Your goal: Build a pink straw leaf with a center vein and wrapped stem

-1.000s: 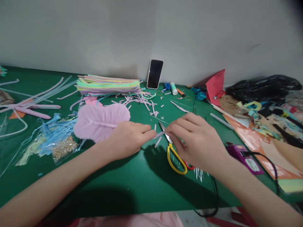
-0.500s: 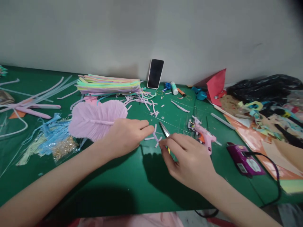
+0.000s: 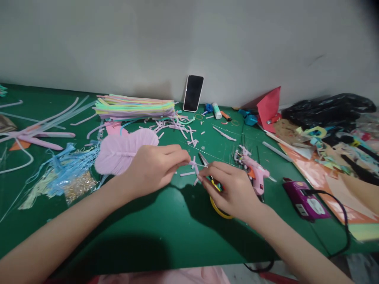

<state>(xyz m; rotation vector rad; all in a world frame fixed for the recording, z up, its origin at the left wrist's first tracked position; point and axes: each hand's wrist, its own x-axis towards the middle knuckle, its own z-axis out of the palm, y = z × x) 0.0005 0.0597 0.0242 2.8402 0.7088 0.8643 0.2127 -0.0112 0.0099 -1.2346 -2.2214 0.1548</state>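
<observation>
At centre frame, the left hand [image 3: 155, 167] and right hand [image 3: 235, 191] pinch a slim lilac strip [image 3: 195, 169] between closed fingertips. Left of centre: a lobed, fluffy lilac piece [image 3: 114, 161]. Beneath the right hand: yellow-handled metal scissors [image 3: 220, 213].

- No words, brands or numbers are legible.
- On the right, the purple box [image 3: 303, 197] bears a pale patch [image 3: 318, 208], too blurred to read.

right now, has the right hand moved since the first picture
Yes, the right hand has moved left and toward the person, uncovering the glue gun it had mostly hidden.
</observation>
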